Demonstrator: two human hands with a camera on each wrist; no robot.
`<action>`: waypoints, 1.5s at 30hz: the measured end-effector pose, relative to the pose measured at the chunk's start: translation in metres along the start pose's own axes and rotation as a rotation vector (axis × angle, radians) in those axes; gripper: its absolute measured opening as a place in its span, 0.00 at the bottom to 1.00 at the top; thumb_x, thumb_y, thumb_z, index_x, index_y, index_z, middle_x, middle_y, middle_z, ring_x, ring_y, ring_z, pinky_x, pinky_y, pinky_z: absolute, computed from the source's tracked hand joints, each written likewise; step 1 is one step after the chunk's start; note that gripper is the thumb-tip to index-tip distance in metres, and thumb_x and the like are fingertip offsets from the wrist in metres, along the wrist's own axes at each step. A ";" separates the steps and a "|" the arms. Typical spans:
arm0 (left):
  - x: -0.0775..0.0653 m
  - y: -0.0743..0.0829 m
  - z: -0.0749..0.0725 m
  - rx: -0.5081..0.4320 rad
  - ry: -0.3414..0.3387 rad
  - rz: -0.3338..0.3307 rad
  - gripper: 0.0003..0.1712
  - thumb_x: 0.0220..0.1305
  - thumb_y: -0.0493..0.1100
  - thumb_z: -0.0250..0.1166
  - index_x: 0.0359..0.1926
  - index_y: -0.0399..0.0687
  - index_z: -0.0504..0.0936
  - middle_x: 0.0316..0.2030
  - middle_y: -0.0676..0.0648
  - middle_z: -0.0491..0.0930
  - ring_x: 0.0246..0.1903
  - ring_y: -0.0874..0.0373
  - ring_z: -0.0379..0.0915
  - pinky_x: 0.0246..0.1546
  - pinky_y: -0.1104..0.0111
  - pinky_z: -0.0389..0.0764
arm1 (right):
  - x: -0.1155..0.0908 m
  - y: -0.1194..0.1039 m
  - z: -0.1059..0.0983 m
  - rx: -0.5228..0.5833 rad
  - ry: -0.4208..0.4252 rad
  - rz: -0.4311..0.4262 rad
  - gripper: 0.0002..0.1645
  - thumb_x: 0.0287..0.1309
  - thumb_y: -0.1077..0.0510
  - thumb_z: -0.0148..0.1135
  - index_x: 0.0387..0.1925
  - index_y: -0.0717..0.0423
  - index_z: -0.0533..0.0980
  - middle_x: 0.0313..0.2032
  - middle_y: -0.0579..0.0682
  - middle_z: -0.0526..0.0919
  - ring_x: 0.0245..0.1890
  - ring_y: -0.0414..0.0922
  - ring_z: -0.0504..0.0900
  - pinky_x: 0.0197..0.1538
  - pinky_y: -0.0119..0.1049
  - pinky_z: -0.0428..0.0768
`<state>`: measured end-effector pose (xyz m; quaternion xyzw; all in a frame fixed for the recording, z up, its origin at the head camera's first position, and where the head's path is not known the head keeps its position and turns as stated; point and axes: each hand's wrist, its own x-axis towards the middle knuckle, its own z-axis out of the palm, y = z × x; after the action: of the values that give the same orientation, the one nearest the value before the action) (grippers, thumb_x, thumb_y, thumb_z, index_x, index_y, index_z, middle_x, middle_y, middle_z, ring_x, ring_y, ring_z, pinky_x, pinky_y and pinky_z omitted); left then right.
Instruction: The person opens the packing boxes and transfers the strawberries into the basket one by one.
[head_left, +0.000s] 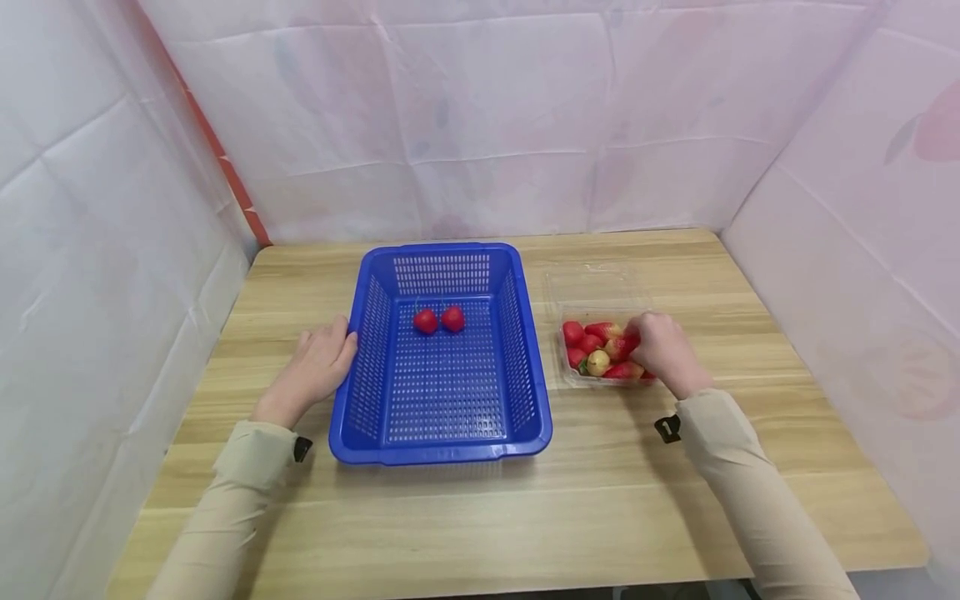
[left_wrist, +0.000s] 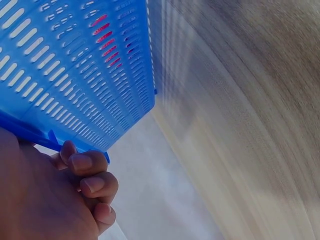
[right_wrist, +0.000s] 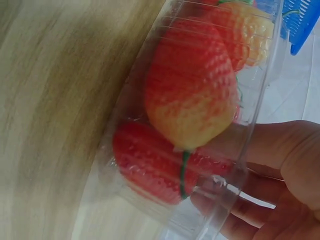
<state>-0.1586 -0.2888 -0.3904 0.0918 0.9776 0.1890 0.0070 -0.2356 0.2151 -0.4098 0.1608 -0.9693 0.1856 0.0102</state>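
A blue plastic basket (head_left: 442, 454) with slotted walls stands on the table. On its floor lie two red strawberries (head_left: 438, 320), side by side toward the back. My left hand (head_left: 318, 360) grips the basket's left rim, with fingers (left_wrist: 89, 162) curled at the edge in the left wrist view. To the right, a clear plastic box (head_left: 581, 381) holds several red and yellowish strawberries (head_left: 617, 348). My right hand (head_left: 662, 348) reaches in over its right side and pinches a red strawberry (right_wrist: 215, 162) between thumb and fingers. The box wall and other fruit partly hide this strawberry.
The clear box's lid (head_left: 596, 287) lies folded back behind it. Wood-grain table (head_left: 480, 533) extends around both containers. White printed sheets (head_left: 495, 117) hang at the back and both sides. A black strap end (head_left: 667, 428) sticks out at the right cuff.
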 end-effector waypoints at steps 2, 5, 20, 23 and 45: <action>0.000 0.000 0.000 0.002 -0.001 -0.003 0.18 0.74 0.53 0.32 0.39 0.45 0.62 0.25 0.46 0.65 0.29 0.49 0.62 0.36 0.60 0.54 | -0.001 -0.001 -0.001 0.012 -0.002 0.008 0.12 0.34 0.74 0.62 0.28 0.67 0.80 0.29 0.60 0.82 0.33 0.58 0.79 0.39 0.53 0.74; 0.000 0.000 -0.001 0.004 -0.006 -0.007 0.19 0.74 0.53 0.32 0.39 0.45 0.62 0.25 0.46 0.65 0.29 0.50 0.62 0.36 0.60 0.54 | -0.003 -0.001 -0.004 0.036 -0.006 0.028 0.12 0.35 0.73 0.67 0.30 0.68 0.79 0.30 0.61 0.82 0.34 0.59 0.80 0.40 0.53 0.74; 0.000 0.003 -0.003 0.007 -0.014 -0.016 0.19 0.74 0.53 0.32 0.40 0.45 0.62 0.26 0.46 0.66 0.30 0.49 0.63 0.38 0.59 0.55 | -0.007 -0.010 -0.022 0.172 -0.012 0.162 0.17 0.43 0.61 0.73 0.35 0.67 0.80 0.31 0.61 0.83 0.33 0.54 0.79 0.37 0.49 0.75; 0.000 0.003 -0.002 0.004 -0.015 -0.017 0.19 0.73 0.53 0.32 0.40 0.45 0.63 0.27 0.46 0.66 0.30 0.49 0.63 0.38 0.58 0.55 | -0.005 -0.016 -0.025 0.199 -0.020 0.186 0.19 0.45 0.58 0.72 0.38 0.66 0.80 0.34 0.61 0.83 0.34 0.54 0.79 0.37 0.47 0.75; -0.001 0.003 -0.002 0.001 -0.012 -0.010 0.19 0.73 0.52 0.32 0.40 0.44 0.62 0.25 0.46 0.66 0.30 0.49 0.64 0.37 0.58 0.56 | 0.023 -0.079 -0.039 0.384 -0.041 0.202 0.25 0.50 0.50 0.70 0.45 0.62 0.78 0.42 0.60 0.82 0.37 0.51 0.80 0.42 0.44 0.77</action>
<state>-0.1573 -0.2866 -0.3869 0.0879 0.9781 0.1882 0.0136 -0.2338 0.1528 -0.3434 0.0654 -0.9273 0.3637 -0.0592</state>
